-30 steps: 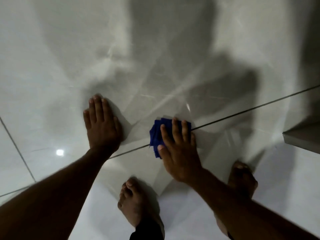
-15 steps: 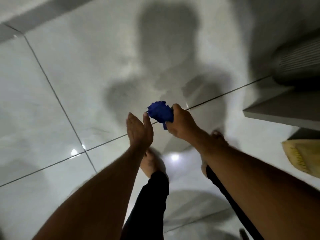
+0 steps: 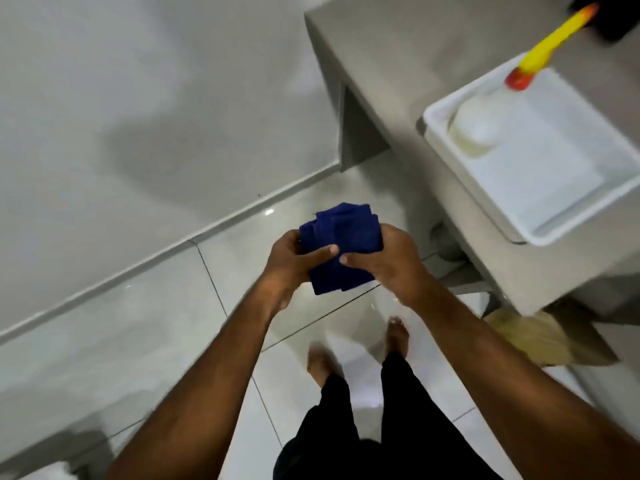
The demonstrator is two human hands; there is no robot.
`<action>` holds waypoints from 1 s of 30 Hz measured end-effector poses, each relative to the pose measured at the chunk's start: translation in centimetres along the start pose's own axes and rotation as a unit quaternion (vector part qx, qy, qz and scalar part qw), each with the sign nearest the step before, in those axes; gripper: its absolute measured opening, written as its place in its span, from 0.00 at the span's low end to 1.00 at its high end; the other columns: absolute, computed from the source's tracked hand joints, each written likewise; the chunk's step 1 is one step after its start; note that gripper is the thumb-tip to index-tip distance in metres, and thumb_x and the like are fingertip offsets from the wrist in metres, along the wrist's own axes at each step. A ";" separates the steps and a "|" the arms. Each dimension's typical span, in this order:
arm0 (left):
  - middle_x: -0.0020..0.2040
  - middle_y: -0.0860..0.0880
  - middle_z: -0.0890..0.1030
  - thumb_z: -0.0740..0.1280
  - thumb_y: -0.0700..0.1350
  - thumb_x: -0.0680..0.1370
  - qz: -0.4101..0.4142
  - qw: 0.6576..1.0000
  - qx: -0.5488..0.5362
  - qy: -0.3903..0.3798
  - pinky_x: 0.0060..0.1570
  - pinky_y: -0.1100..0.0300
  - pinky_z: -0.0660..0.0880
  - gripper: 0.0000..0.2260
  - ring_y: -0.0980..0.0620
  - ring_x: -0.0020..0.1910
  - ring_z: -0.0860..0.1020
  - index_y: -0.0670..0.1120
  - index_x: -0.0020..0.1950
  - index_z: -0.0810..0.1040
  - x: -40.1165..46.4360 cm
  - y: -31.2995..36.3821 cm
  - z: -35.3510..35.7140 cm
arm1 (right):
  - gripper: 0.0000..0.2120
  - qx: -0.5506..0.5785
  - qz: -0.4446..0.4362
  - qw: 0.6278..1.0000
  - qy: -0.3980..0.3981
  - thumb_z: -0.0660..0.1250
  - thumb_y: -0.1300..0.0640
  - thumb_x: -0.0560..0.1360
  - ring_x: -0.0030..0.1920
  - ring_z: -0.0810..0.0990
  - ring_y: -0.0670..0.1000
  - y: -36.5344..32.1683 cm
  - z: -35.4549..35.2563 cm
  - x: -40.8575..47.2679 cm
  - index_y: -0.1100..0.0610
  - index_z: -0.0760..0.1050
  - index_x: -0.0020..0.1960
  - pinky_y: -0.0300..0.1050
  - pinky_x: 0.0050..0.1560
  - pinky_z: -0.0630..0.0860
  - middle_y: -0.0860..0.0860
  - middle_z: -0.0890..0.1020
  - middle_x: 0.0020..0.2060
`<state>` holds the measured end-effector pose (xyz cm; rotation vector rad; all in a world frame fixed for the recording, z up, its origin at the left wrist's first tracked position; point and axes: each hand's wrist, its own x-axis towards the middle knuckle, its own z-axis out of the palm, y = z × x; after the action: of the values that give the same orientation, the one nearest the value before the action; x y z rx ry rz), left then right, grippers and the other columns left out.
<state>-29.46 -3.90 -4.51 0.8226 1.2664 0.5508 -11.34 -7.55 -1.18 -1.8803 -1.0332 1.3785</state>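
I have the blue cloth (image 3: pixel 341 247) in both hands, up in the air in front of me, well above the floor (image 3: pixel 138 341). My left hand (image 3: pixel 294 259) grips its left side, with the thumb lying across the front. My right hand (image 3: pixel 389 263) grips the right side, thumb on the front too, and the two thumbs almost meet. The cloth is folded into a thick little pad. One end sticks up past my fingers and the other hangs down below them.

I think I am fixing the cloth now, folding it or turning it to a fresh side. So the picking-up part is done. No wiping is going on, since the cloth touches nothing but my hands. The tiles shine a lot, but I cannot tell which ones are wiped. What is left, I think, is to finish the fold and then wipe or put the cloth away.

The floor is made of big, pale, shiny tiles with thin dark lines between them. My bare left foot (image 3: pixel 320 367) and right foot (image 3: pixel 396 336) stand on it. A plain grey wall (image 3: pixel 121 98) rises on the left, with a low strip (image 3: pixel 173 245) along its bottom. On the right is a grey counter (image 3: pixel 381 46) with a white tray (image 3: pixel 429 126) on it. A white bottle (image 3: pixel 476 129) with a red and yellow top stands in the tray. Under the counter I see the straw end of a broom (image 3: pixel 519 337).
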 end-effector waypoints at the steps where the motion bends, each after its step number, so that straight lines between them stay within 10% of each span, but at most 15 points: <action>1: 0.53 0.47 0.86 0.81 0.49 0.63 0.019 0.999 0.034 0.018 0.42 0.52 0.84 0.28 0.46 0.50 0.85 0.45 0.60 0.77 -1.3 1.9 1.2 | 0.20 -0.001 -0.010 1.000 0.009 0.79 0.55 0.68 0.47 0.83 0.49 -1.2 -1.2 -1.1 0.57 0.76 0.56 0.46 0.46 0.83 0.50 0.83 0.48; 8: 0.52 0.48 0.84 0.81 0.45 0.66 0.075 0.988 0.118 0.065 0.38 0.56 0.83 0.23 0.48 0.49 0.84 0.48 0.58 0.76 -4.5 7.6 7.2 | 0.13 0.014 -0.048 0.996 0.067 0.68 0.58 0.75 0.51 0.82 0.54 -3.8 -6.9 -5.1 0.56 0.76 0.59 0.59 0.54 0.82 0.53 0.83 0.51; 14: 0.43 0.48 0.85 0.81 0.49 0.66 0.121 0.974 0.171 0.083 0.36 0.53 0.83 0.16 0.50 0.40 0.84 0.49 0.48 0.78 -3.7 9.9 15.1 | 0.12 -0.029 -0.106 0.972 0.208 0.73 0.57 0.72 0.43 0.80 0.41 -2.5 -14.6 -5.6 0.53 0.80 0.56 0.37 0.43 0.79 0.41 0.81 0.42; 20: 0.46 0.50 0.83 0.74 0.55 0.69 0.229 0.885 0.397 0.078 0.43 0.54 0.79 0.15 0.50 0.45 0.81 0.48 0.50 0.79 2.1 11.7 27.5 | 0.12 -0.122 -0.049 0.945 0.298 0.74 0.57 0.71 0.42 0.78 0.48 0.8 -25.8 -0.2 0.56 0.81 0.54 0.41 0.49 0.74 0.49 0.83 0.44; 30: 0.49 0.47 0.83 0.66 0.55 0.75 0.145 0.705 0.689 0.083 0.57 0.50 0.68 0.11 0.45 0.54 0.78 0.49 0.51 0.81 10.4 8.5 33.2 | 0.10 -0.260 0.004 0.950 0.172 0.69 0.61 0.74 0.53 0.82 0.59 5.3 -29.2 8.4 0.63 0.78 0.54 0.49 0.56 0.76 0.59 0.84 0.51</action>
<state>5.83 1.44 -1.26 2.2946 1.6470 -0.2448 19.27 -3.59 -1.10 -2.3925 -1.2859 0.7741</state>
